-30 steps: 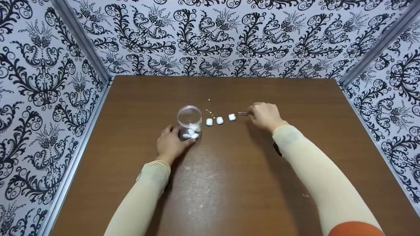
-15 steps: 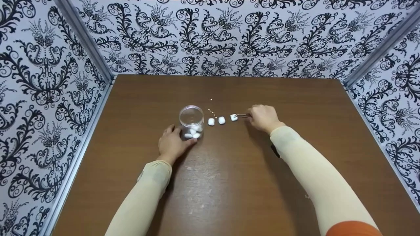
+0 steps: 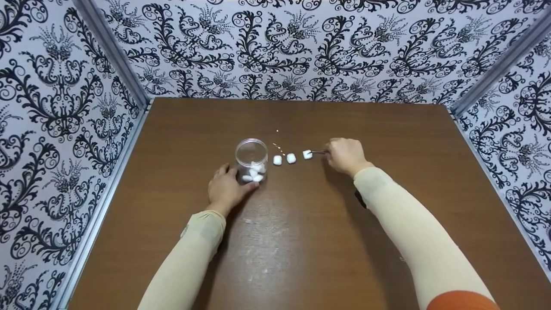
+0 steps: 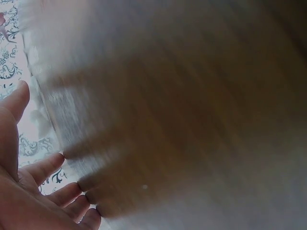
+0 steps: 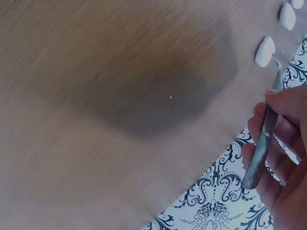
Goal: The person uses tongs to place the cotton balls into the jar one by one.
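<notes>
In the head view a clear plastic jar (image 3: 251, 155) stands upright with several white, soft-looking lumps (image 3: 254, 173) inside. My left hand (image 3: 226, 189) holds it low, thumb at the front and fingers at its left side. The left wrist view shows this hand (image 4: 38, 187) with thumb and fingers around the jar (image 4: 41, 115). My right hand (image 3: 346, 154) grips metal tweezers (image 5: 264, 143) with a bent tip. The tweezers' tip touches the nearest white lump (image 5: 265, 51), which lies on the table. Two more lumps, one left (image 3: 277, 160) and one middle (image 3: 291, 158), lie toward the jar.
Small pale crumbs (image 3: 279, 147) are scattered behind the lumps on the brown wooden table (image 3: 275, 241). Patterned wall panels (image 3: 292, 51) with grey metal posts (image 3: 114, 49) border the table at the back and sides.
The tweezers have moved left onto the right-hand lump. Their prongs, apart over it half a second ago, now look closer together. The left hand keeps its hold on the jar.
</notes>
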Motion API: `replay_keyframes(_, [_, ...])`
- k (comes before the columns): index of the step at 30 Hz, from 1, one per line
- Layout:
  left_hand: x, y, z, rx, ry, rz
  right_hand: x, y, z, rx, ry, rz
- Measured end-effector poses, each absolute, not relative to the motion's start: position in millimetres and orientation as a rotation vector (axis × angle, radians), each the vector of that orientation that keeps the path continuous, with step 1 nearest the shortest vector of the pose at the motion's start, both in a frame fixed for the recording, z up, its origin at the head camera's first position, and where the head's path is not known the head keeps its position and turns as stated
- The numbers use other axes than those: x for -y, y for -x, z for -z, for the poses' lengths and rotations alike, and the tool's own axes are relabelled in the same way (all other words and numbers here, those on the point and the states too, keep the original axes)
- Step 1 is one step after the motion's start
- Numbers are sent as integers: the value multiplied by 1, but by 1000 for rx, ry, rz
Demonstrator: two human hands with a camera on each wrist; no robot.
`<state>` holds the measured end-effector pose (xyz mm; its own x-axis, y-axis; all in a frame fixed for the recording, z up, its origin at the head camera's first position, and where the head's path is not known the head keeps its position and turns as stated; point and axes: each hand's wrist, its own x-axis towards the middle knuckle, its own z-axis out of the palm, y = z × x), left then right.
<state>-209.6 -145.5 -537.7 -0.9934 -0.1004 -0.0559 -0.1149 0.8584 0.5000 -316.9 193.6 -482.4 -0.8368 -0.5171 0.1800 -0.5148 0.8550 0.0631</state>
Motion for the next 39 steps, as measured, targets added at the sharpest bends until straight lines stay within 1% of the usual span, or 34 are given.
replay_keyframes(13, [146,210,538,-3010,166,-791,-204,307,470,2801,-797,14])
replay_keyframes(22, [146,210,539,-3009,158,-805,-204,303,454,2753,-835,0])
replay_keyframes(30, [146,211,539,-3010,151,-797,-185,297,428,2634,-936,-63])
replay_keyframes(39, [146,209,539,-3017,151,-788,-144,287,396,2582,-1029,-94])
